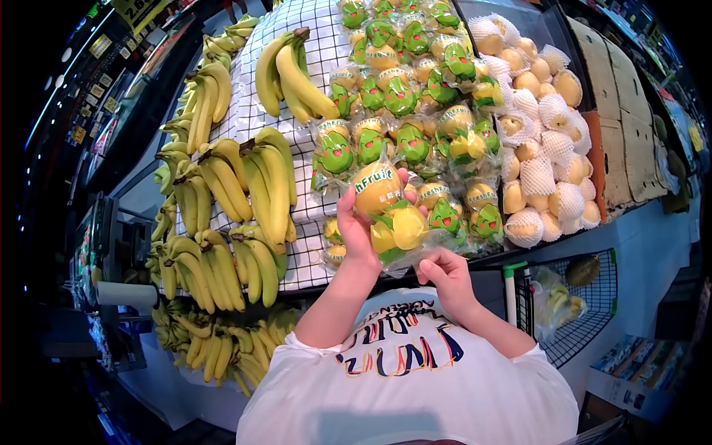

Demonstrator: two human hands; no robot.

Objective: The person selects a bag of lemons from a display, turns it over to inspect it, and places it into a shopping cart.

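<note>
My left hand (pixel 359 239) is wrapped round a clear plastic bag of fruit (pixel 380 194) printed "FreshFruit", with yellow lemon pictures on its lower part. A round orange-yellow shape shows in the upper part of the bag. My right hand (pixel 449 280) is closed in a pinch at the loose clear end of the same bag, near my shirt. Just beyond my hands lie rows of similar bagged fruit (pixel 411 142), many with green cartoon prints.
Bunches of bananas (pixel 271 178) cover the white gridded display (pixel 311 215) to the left, with more on a lower shelf (pixel 230 345). Pale fruit in foam nets (pixel 552 141) fills the right side. A shopping cart (pixel 593 326) holding bagged produce stands at my right, below cardboard (pixel 619 119).
</note>
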